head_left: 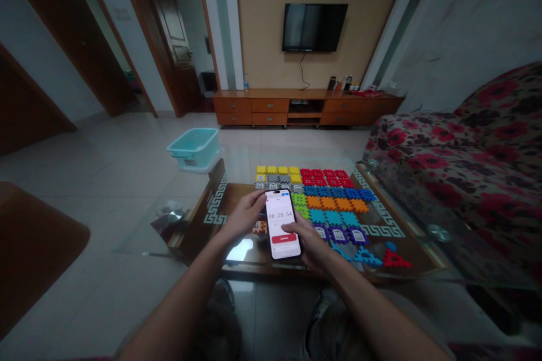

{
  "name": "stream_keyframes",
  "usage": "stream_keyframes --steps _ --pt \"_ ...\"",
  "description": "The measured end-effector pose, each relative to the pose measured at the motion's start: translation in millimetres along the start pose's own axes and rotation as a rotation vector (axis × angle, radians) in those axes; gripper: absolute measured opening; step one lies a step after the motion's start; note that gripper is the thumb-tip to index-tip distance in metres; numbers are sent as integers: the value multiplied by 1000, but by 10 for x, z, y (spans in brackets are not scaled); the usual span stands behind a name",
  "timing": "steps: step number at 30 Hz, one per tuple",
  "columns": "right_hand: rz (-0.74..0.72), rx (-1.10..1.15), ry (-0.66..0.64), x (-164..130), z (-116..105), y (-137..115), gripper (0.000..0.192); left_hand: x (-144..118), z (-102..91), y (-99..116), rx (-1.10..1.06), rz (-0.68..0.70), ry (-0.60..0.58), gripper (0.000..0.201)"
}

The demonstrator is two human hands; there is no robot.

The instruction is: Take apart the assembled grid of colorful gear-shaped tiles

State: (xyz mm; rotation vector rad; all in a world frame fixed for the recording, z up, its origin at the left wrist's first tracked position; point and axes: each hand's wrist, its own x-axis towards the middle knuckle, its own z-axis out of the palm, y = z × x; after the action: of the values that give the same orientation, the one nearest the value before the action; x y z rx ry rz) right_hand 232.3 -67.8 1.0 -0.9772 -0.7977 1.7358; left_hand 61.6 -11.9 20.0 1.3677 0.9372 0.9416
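- I see a living room with a pale tiled floor [127, 158]; a dark television [314, 26] hangs on the tan wall at 12 o'clock above a long wooden cabinet [305, 106].
- A floral sofa [466, 152] fills the 3 o'clock side.
- A glass-topped coffee table [406, 237] stands directly ahead of me, next to the sofa.
- A teal plastic basin [195, 144] sits on the floor at 11 o'clock from the table.
- Coloured interlocking tiles [326, 192] lie in rows on the table, yellow and red farthest, purple nearest.
- The left hand [243, 217] grips the left edge of the phone [282, 224], fingers curled around it.
- The right hand [311, 245] supports the phone from its 4 o'clock side, thumb resting on the lit screen, which reads 00:20:54.
- The phone is held over the table's near edge, just left of the tiles.
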Motion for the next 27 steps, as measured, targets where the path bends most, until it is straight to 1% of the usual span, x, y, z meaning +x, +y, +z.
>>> stream_keyframes --steps 2,4,6,8,10,12,14,18,20,22,24,25,26,27 --pt "-30 -88 -7 22 -16 28 65 15 -21 -36 -139 -89 -41 40" --pt "-86 -231 21 49 -42 61 67 28 -55 -80 -237 -149 -55 41" --pt "-169 -423 92 77 -71 105 78 40 -84 -121 -305 -190 -37 40" --pt "-260 -629 189 95 -96 162 91 51 -91 -150 -356 -211 0 38" --pt "-345 -803 294 96 -112 221 98 59 -72 -161 -396 -218 19 35" --pt "-425 -919 378 70 -124 263 93 59 -36 -157 -422 -222 14 33" --pt "-496 -1000 431 10 -141 269 84 49 -5 -138 -435 -223 -23 34" --pt "-603 -1137 497 -243 -214 163 73 14 -26 -94 -462 -241 -194 36" --pt "-642 -1198 522 -436 -282 77 70 4 -89 -95 -476 -257 -238 36" --pt "-669 -1250 580 -662 -396 -11 70 1 -180 -129 -486 -254 -198 38" --pt "-678 -1285 672 -915 -586 -94 73 1 -287 -205 -476 -254 -92 38" --pt "-657 -1304 724 -1053 -720 -134 74 -3 -345 -255 -463 -268 -29 37" --pt "-622 -1319 766 -1199 -883 -172 76 -10 -404 -310 -447 -283 41 35" --pt "-583 -1339 800 -1356 -1073 -208 79 -24 -462 -367 -433 -293 86 34"
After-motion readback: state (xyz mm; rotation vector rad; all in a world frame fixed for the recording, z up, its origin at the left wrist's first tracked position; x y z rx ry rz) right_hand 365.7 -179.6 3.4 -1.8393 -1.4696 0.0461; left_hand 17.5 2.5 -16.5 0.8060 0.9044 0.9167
